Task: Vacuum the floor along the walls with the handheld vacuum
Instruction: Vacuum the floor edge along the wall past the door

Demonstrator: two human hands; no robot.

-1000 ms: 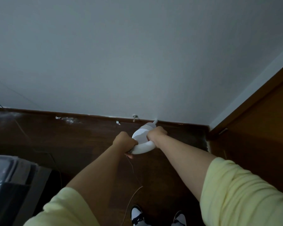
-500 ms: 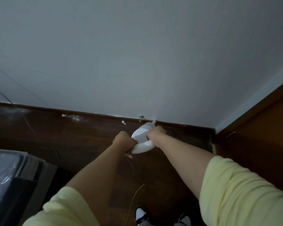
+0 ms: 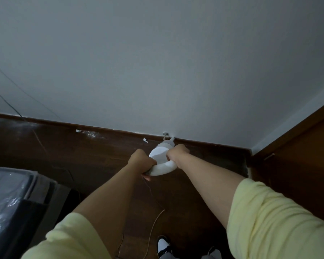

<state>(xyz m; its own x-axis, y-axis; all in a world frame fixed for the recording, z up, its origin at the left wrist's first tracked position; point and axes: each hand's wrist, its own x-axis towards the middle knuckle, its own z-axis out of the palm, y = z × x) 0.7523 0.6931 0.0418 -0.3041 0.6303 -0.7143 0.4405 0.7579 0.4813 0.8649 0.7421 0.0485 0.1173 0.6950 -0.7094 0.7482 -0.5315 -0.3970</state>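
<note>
Two hands: both grip the handheld vacuum (image 3: 162, 161) in the head view, the only view.
Left hand (image 3: 141, 160): fingers clamped on the near left side of the white body, just above the thin cord (image 3: 153, 227) trailing back over the floor (image 3: 82, 157).
Right hand (image 3: 177, 153): fingers clamped on the right side, a little further forward and so nearer the nozzle.
Vacuum place: low over the dark floor, near its far edge where the skirting (image 3: 101, 128) meets the wall (image 3: 157, 62).
Long axis: runs from the person toward the wall, nozzle tip at or just short of the skirting; contact cannot be told.
Debris: white flecks (image 3: 145, 140) lie along the skirting to the nozzle's left.
Corner: the wooden door (image 3: 297, 156) closes the floor's far right corner, to the nozzle's right.
Next move, judged: a sideways sweep along the skirting.
</note>
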